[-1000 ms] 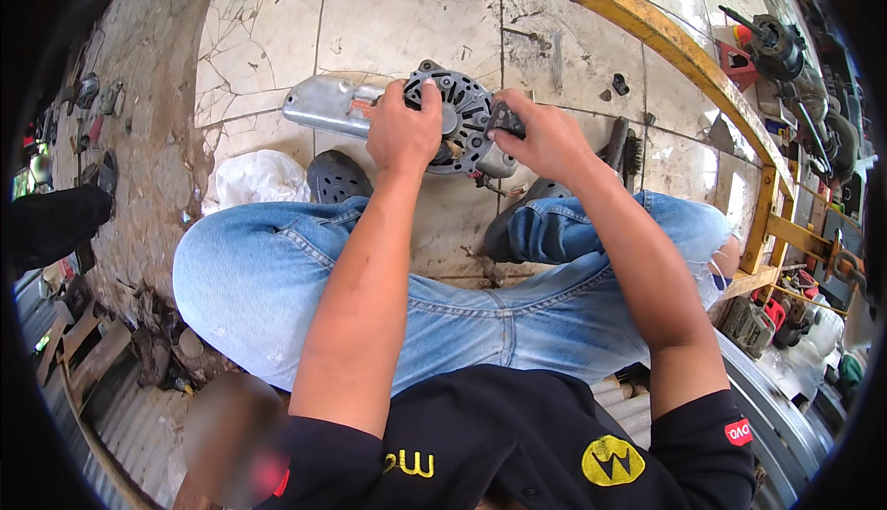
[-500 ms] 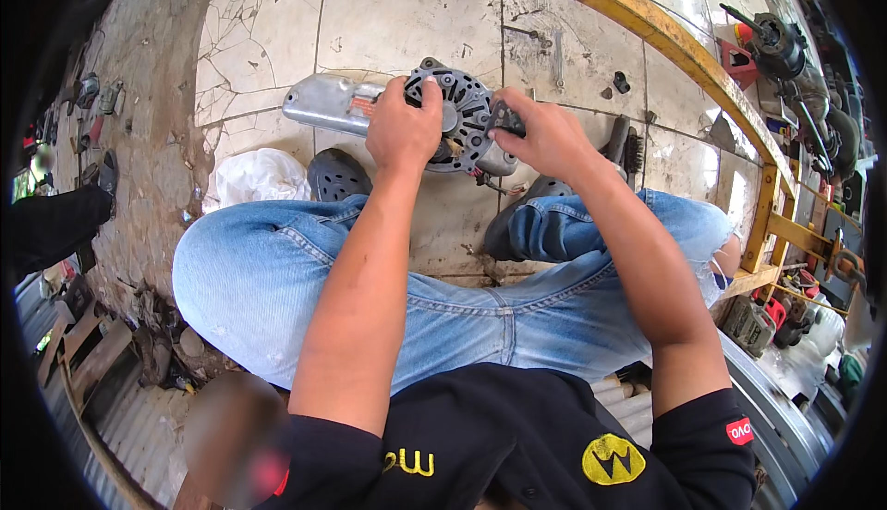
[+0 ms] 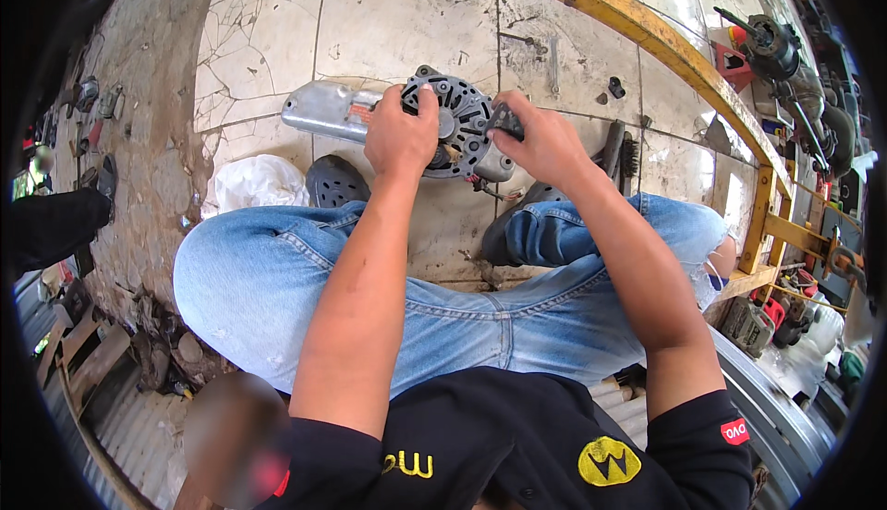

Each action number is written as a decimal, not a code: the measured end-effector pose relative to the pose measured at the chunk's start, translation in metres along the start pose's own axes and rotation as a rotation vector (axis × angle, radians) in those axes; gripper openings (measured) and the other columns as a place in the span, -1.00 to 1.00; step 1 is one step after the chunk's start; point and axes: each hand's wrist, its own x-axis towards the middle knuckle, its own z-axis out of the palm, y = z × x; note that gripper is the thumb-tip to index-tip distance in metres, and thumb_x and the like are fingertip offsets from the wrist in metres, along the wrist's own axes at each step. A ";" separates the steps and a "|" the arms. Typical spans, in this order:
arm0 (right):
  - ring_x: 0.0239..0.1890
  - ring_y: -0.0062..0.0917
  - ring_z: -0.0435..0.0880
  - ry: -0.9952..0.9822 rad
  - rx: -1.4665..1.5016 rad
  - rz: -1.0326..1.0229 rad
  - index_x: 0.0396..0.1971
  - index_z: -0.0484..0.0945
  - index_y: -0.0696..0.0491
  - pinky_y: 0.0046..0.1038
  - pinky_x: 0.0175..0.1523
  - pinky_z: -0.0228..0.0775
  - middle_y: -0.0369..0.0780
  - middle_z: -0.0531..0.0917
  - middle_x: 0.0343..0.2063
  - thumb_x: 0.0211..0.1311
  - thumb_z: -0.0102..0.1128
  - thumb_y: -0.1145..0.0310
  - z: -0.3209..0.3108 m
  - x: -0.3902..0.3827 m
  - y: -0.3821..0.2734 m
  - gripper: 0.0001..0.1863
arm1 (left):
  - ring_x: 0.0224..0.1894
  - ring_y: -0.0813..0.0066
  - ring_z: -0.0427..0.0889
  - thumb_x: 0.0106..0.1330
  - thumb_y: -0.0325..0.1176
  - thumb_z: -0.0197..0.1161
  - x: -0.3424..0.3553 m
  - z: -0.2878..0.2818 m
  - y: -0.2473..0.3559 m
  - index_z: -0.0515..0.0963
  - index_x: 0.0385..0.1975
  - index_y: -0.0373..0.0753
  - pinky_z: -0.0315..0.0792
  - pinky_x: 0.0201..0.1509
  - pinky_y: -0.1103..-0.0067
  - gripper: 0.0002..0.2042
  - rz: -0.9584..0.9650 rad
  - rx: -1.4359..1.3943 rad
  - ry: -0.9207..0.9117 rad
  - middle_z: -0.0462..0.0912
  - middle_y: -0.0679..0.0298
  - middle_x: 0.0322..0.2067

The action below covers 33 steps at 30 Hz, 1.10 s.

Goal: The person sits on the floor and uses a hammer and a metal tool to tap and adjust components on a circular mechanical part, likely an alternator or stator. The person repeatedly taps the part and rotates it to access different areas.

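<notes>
A round grey metal alternator (image 3: 446, 125) with a slotted end face rests low over the tiled floor in front of me. My left hand (image 3: 400, 131) is closed on its left side, thumb lying on the slotted face. Between the thumb and fingers of my right hand (image 3: 540, 140) is a small dark block-shaped part (image 3: 505, 123), pinched close by the alternator's right edge; whether the two touch I cannot tell. Short wires (image 3: 484, 185) stick out at the alternator's lower right. A long silver metal piece (image 3: 323, 111) with a rounded end reaches out left, partly hidden behind my left hand.
A dark brush (image 3: 629, 153) lies right of my right hand. Loose bits and a wrench (image 3: 554, 62) are on the tiles beyond. A yellow metal frame (image 3: 665, 39) arches along the right. A white plastic bag (image 3: 259, 184) sits near my left shoe (image 3: 337, 182).
Both hands keep their grips. The alternator and the dark part have shifted only very slightly in the view.
</notes>
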 end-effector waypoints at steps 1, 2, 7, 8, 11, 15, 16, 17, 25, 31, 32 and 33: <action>-0.30 0.00 0.67 0.013 0.009 -0.010 0.02 0.43 -0.08 -0.05 -0.22 0.45 -0.01 0.67 -0.49 0.20 0.27 0.14 0.002 0.000 0.003 -0.58 | 0.06 -0.09 0.61 0.29 0.18 0.11 -0.001 0.000 -0.001 0.53 0.12 -0.20 0.45 0.13 0.21 -0.40 0.004 -0.001 0.000 0.66 -0.10 -0.04; -0.31 0.00 0.67 0.026 0.018 -0.020 0.02 0.43 -0.08 -0.04 -0.22 0.45 -0.01 0.67 -0.49 0.20 0.27 0.14 0.002 0.002 0.006 -0.58 | 0.07 -0.09 0.60 0.29 0.18 0.11 0.000 0.001 0.000 0.53 0.13 -0.20 0.45 0.13 0.22 -0.39 -0.002 -0.009 -0.016 0.65 -0.10 -0.03; -0.32 0.02 0.66 0.003 -0.002 -0.020 0.01 0.42 -0.07 -0.04 -0.23 0.45 -0.02 0.67 -0.50 0.21 0.27 0.16 0.001 -0.001 0.001 -0.59 | 0.06 -0.09 0.61 0.29 0.17 0.11 -0.002 0.000 -0.001 0.54 0.11 -0.20 0.46 0.12 0.21 -0.40 -0.004 -0.005 0.007 0.66 -0.10 -0.04; -0.32 0.02 0.66 0.044 0.006 -0.005 0.01 0.42 -0.07 -0.04 -0.23 0.44 -0.02 0.67 -0.49 0.21 0.27 0.16 0.005 0.000 0.005 -0.59 | 0.06 -0.10 0.61 0.29 0.17 0.11 -0.002 0.001 -0.001 0.54 0.11 -0.20 0.46 0.11 0.21 -0.40 0.001 -0.011 0.013 0.66 -0.10 -0.05; -0.31 0.02 0.66 0.033 0.029 -0.019 0.01 0.41 -0.07 -0.04 -0.23 0.44 -0.02 0.68 -0.47 0.22 0.27 0.16 0.005 -0.001 0.004 -0.59 | 0.06 -0.08 0.61 0.30 0.17 0.11 0.000 0.002 -0.001 0.54 0.11 -0.19 0.46 0.11 0.21 -0.41 0.007 -0.004 -0.007 0.66 -0.09 -0.05; -0.29 0.03 0.65 0.003 0.017 -0.020 0.02 0.40 -0.07 -0.03 -0.22 0.44 -0.01 0.68 -0.45 0.22 0.26 0.16 0.002 -0.003 -0.002 -0.59 | 0.04 -0.08 0.62 0.31 0.17 0.11 -0.003 -0.002 0.001 0.55 0.10 -0.17 0.47 0.10 0.21 -0.43 -0.019 0.013 -0.010 0.67 -0.06 -0.06; -0.29 0.03 0.65 0.011 0.022 -0.010 0.02 0.40 -0.07 -0.03 -0.22 0.44 -0.01 0.68 -0.45 0.22 0.26 0.15 0.003 -0.002 -0.001 -0.58 | 0.05 -0.08 0.62 0.31 0.17 0.11 -0.003 -0.001 0.001 0.54 0.11 -0.16 0.47 0.10 0.21 -0.43 -0.016 0.005 -0.008 0.67 -0.06 -0.05; -0.29 0.03 0.65 0.019 0.027 0.001 0.03 0.40 -0.07 -0.03 -0.22 0.43 -0.01 0.68 -0.45 0.23 0.26 0.15 0.004 -0.001 0.001 -0.58 | 0.05 -0.08 0.62 0.31 0.18 0.11 -0.003 0.000 0.002 0.54 0.11 -0.16 0.47 0.11 0.21 -0.42 -0.014 -0.002 -0.006 0.67 -0.06 -0.05; -0.30 0.04 0.65 0.008 0.000 0.001 0.00 0.38 -0.05 -0.03 -0.24 0.43 0.00 0.67 -0.46 0.24 0.25 0.13 0.003 0.000 0.002 -0.58 | 0.07 -0.05 0.60 0.30 0.18 0.10 -0.003 -0.002 0.004 0.53 0.12 -0.21 0.45 0.13 0.21 -0.40 -0.026 0.016 -0.017 0.65 -0.06 -0.01; -0.30 0.04 0.65 0.016 -0.003 -0.023 -0.01 0.38 -0.05 -0.04 -0.24 0.44 0.00 0.67 -0.47 0.23 0.26 0.13 0.004 0.000 0.004 -0.60 | 0.09 -0.02 0.59 0.31 0.14 0.09 -0.003 -0.005 0.005 0.53 0.09 -0.30 0.45 0.13 0.21 -0.40 -0.012 0.006 -0.052 0.62 -0.06 0.03; -0.30 0.04 0.65 0.010 0.000 -0.019 -0.02 0.38 -0.05 -0.04 -0.24 0.44 0.00 0.67 -0.47 0.23 0.26 0.13 0.003 0.001 0.007 -0.60 | 0.10 -0.02 0.58 0.31 0.14 0.09 -0.003 -0.004 0.006 0.53 0.09 -0.30 0.45 0.14 0.21 -0.40 -0.006 0.003 -0.051 0.62 -0.06 0.03; -0.30 0.04 0.65 0.002 0.004 -0.019 -0.02 0.38 -0.05 -0.03 -0.24 0.44 0.00 0.68 -0.46 0.23 0.26 0.13 0.002 0.002 0.006 -0.60 | 0.10 -0.02 0.58 0.31 0.14 0.09 -0.002 -0.004 0.006 0.53 0.09 -0.30 0.45 0.14 0.21 -0.40 -0.004 0.002 -0.047 0.62 -0.06 0.03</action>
